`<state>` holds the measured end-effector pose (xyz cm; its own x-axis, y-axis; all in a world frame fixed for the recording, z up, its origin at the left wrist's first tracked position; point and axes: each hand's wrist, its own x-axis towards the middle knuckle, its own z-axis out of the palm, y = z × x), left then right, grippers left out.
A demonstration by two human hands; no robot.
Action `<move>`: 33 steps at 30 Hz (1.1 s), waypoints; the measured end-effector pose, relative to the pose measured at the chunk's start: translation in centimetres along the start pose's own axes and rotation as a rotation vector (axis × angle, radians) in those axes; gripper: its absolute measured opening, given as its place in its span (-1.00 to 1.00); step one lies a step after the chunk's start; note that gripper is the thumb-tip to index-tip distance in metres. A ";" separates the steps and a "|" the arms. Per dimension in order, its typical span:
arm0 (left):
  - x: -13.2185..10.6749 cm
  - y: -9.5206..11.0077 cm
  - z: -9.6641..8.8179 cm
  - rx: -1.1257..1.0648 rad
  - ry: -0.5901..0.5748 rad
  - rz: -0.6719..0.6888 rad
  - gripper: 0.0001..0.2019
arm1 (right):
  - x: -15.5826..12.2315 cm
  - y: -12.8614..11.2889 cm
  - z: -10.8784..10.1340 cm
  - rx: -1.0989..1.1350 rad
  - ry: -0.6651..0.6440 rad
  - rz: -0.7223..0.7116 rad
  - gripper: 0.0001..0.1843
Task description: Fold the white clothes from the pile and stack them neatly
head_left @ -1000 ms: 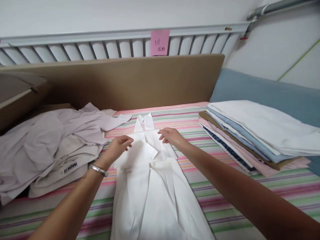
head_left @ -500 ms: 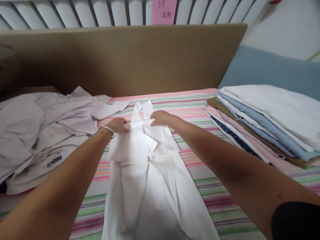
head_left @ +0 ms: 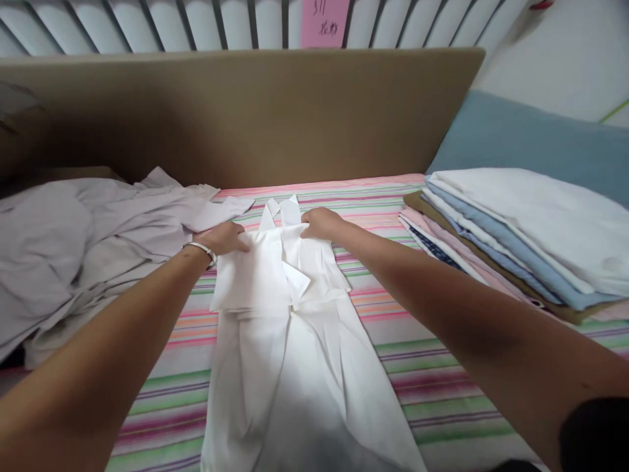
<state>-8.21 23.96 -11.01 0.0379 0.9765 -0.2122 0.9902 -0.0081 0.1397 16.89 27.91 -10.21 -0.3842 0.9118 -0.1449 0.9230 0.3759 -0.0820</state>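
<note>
A long white garment [head_left: 295,354] lies lengthwise before me, its wide lower part toward me. Two pointed strips stick out beyond its far end, and a small pointed flap lies over its middle. My left hand [head_left: 225,237] pinches the left part of the upper edge between thumb and fingers. On the other side, my right hand [head_left: 320,223] is closed on the same edge, which is slightly raised between the two. Whether it is a dress or a shirt I cannot tell.
Loose pale clothes [head_left: 98,223] lie heaped on the left. A stack of folded clothes [head_left: 531,229] is at the right. Under everything is a striped sheet [head_left: 187,367]. A brown board [head_left: 275,118] stands along the back, with a pink note [head_left: 324,23] above it.
Both hands have moved a little apart and away from me, closing on the garment's upper edge. That edge is now lifted and drawn straighter.
</note>
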 end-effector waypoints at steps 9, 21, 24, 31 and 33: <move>-10.6 5.9 5.1 -0.341 0.329 0.105 -0.71 | -3.3 -0.9 -0.3 0.004 0.195 -0.037 -0.66; -13.1 7.1 9.5 -0.513 0.323 0.166 -0.90 | -13.5 -3.4 7.5 0.327 0.276 -0.367 -0.66; -13.0 7.2 9.3 -0.438 0.315 0.190 -0.86 | -13.9 -3.6 8.3 0.367 0.263 -0.359 -0.63; -12.7 7.1 9.2 -0.536 0.286 0.149 -0.88 | -13.8 -3.6 8.9 0.416 0.282 -0.333 -0.62; -12.7 6.4 8.9 -0.770 0.277 0.054 -0.85 | -13.8 -3.6 9.1 0.407 0.293 -0.329 -0.62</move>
<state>-1.11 9.59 -16.03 -0.0512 0.9976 0.0462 0.6143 -0.0050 0.7890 18.66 12.40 -16.89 -0.5730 0.7879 0.2255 0.6525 0.6051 -0.4562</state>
